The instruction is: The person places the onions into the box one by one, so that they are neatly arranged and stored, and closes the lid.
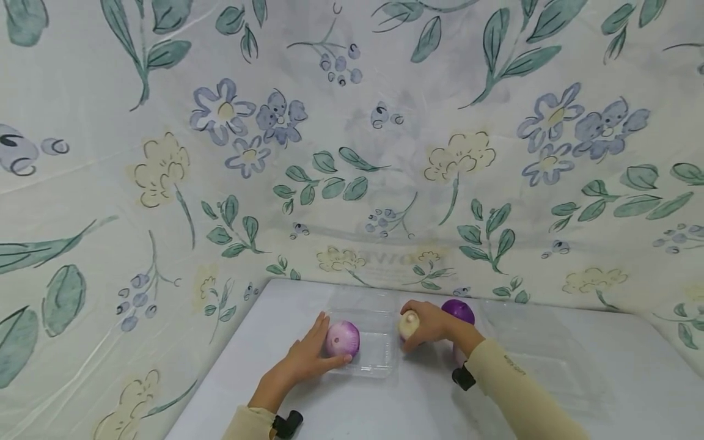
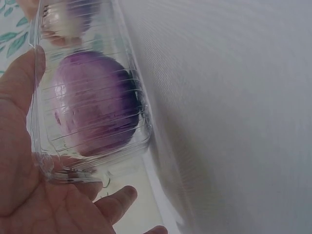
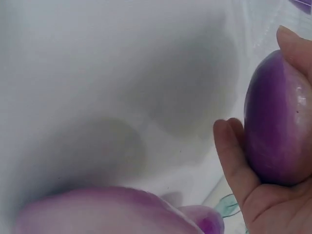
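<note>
My right hand (image 1: 431,322) grips an onion (image 1: 409,325) with a cream end, thumb and fingers round its sides, near the right edge of a clear plastic container (image 1: 376,371). In the right wrist view this onion (image 3: 273,122) shows a deep purple side, held off the white surface. Inside the container, at its left, sits another purple-and-white onion (image 1: 342,340). My left hand (image 1: 308,357) rests spread against the container's near left corner, its fingers straight along the side and its thumb along the front. The left wrist view shows the onion (image 2: 95,102) through the ribbed plastic wall.
Behind my right hand are a dark purple onion (image 1: 458,310) and a paler one (image 1: 459,354), partly hidden by the wrist. Another clear plastic container (image 1: 550,366) lies to the right on the white table (image 1: 242,342). A floral sheet (image 1: 352,183) hangs at the back and left.
</note>
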Motion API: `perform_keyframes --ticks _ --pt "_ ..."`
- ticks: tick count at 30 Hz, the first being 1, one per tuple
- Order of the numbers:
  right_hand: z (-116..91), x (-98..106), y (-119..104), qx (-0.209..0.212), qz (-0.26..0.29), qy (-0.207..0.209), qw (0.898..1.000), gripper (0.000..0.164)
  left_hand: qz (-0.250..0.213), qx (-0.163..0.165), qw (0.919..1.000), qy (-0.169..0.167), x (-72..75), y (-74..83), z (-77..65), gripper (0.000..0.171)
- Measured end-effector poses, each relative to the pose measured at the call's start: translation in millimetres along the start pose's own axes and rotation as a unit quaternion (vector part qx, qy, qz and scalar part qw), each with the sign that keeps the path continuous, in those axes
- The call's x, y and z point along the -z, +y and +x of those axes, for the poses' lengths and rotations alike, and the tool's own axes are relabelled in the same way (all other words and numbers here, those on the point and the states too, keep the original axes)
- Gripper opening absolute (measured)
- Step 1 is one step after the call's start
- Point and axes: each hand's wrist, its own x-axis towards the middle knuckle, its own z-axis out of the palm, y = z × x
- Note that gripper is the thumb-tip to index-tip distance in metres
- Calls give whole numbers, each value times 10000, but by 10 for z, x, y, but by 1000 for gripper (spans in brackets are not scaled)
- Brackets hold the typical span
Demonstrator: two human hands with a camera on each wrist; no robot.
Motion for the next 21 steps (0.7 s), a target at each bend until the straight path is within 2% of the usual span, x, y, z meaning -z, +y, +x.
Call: perform_keyframes --ticks 4,10,21 --pt "-47 46 -6 -140 10 30 9999 67 6 16 10000 -30 -4 3 -8 109" --pt "-112 110 6 156 21 210 9997 71 -15 -23 10000 17 5 1 -6 108" --pt "-204 145 72 207 140 431 9988 73 39 -17 10000 -10 -20 -10 27 108"
